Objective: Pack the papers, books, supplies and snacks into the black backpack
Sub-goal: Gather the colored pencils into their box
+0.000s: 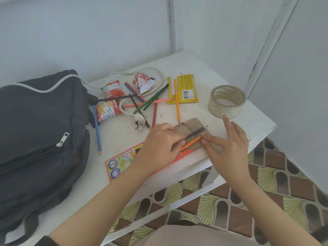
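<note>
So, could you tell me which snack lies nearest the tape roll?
The flat yellow packet, with an orange pencil lying across it; the three red-and-white packets sit farther left, toward the backpack.

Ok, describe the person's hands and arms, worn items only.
The left hand and right hand are bare: no gloves, rings or watch show. The left forearm and right forearm are uncovered too. A dark edge near the left elbow may be a sleeve; I cannot tell.

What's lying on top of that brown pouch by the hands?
A dark pencil and an orange pencil lie on the brown pouch. The left hand holds the dark one; the right hand presses the pouch. The left hand covers the pencils' lower ends.
</note>
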{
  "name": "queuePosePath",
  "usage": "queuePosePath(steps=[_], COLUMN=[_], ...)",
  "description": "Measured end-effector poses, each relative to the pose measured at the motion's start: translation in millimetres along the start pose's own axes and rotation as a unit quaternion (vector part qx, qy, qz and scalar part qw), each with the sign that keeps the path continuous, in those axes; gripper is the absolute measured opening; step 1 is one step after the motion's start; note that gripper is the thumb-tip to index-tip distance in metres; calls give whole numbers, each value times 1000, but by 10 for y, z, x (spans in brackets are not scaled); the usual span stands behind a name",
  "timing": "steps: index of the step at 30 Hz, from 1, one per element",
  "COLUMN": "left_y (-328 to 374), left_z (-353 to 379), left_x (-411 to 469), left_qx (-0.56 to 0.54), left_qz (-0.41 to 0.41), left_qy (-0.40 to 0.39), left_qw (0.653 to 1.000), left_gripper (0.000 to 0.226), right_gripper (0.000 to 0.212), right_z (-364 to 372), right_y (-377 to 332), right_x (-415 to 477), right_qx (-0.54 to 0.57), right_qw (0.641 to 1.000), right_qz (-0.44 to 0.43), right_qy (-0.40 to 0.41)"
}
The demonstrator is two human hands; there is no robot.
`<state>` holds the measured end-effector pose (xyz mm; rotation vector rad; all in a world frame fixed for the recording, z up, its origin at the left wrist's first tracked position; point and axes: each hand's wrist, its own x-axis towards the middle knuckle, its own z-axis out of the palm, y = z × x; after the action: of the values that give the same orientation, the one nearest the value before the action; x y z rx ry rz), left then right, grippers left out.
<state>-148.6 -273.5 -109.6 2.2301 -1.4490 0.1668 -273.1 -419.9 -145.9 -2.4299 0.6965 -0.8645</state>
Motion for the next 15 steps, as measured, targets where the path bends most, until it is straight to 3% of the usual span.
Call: queuePosePath(steps=[5, 10, 15], left_y=[29, 37, 42], left_z=[35, 0, -12], left_x=[-342, -409, -423], left_qx=[45, 40, 37], left_qz=[-12, -33, -14], left_qy=[11, 15, 6], left_qw=[999, 999, 999], left_gripper=[46, 43, 37], right_gripper=[35, 43, 37], right_z=[-46, -22, -18], right_y=[-34, -65, -89], right_x=[-30, -35, -55], right_qx=[44, 0, 21], right_qw=[999, 998, 995], right_qz=[-12, -51, -91], right_qy=[1, -24, -43])
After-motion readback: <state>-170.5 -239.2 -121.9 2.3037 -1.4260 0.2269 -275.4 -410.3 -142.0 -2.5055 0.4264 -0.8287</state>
